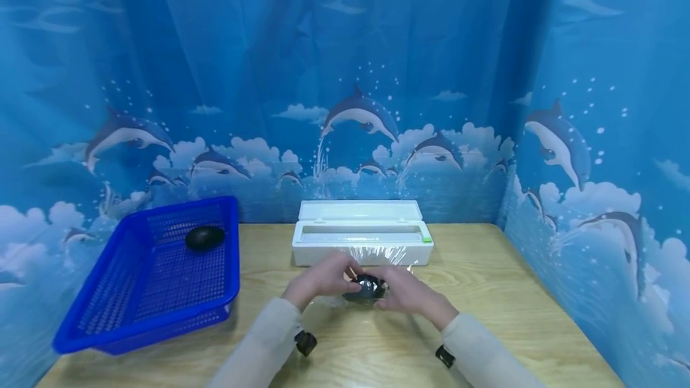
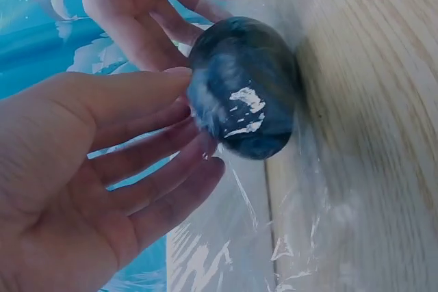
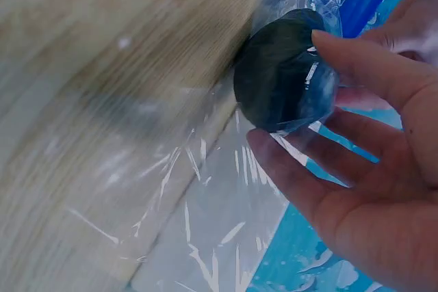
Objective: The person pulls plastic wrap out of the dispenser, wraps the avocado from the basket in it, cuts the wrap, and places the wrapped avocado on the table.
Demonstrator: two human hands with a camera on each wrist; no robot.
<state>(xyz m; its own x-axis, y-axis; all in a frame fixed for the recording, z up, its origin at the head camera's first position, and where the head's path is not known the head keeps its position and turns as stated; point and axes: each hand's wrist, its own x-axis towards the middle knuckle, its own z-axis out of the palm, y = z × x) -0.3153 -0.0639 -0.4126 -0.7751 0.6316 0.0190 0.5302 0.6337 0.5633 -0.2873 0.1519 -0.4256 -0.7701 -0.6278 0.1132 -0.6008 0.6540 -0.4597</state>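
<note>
A dark, smooth egg-shaped object (image 1: pixel 368 290) rests low over the table in front of a white box, with clear plastic film (image 3: pixel 198 189) around it. From its left side my left hand (image 1: pixel 327 278) grips it, thumb on the near face and fingers behind. On the opposite side my right hand (image 1: pixel 408 293) holds it between thumb and curved fingers. In the left wrist view, the shiny film clings to the object (image 2: pixel 246 94). Film stretches from it toward the white cling film dispenser (image 1: pixel 363 254), whose lid stands raised.
A blue plastic basket (image 1: pixel 233 256) stands on the left of the wooden table (image 1: pixel 474 340). Inside it lies a second dark egg-shaped object (image 1: pixel 205 238). Blue dolphin-print curtains (image 1: pixel 345 64) hang behind and at the sides. The dispenser has a green tab at its right end.
</note>
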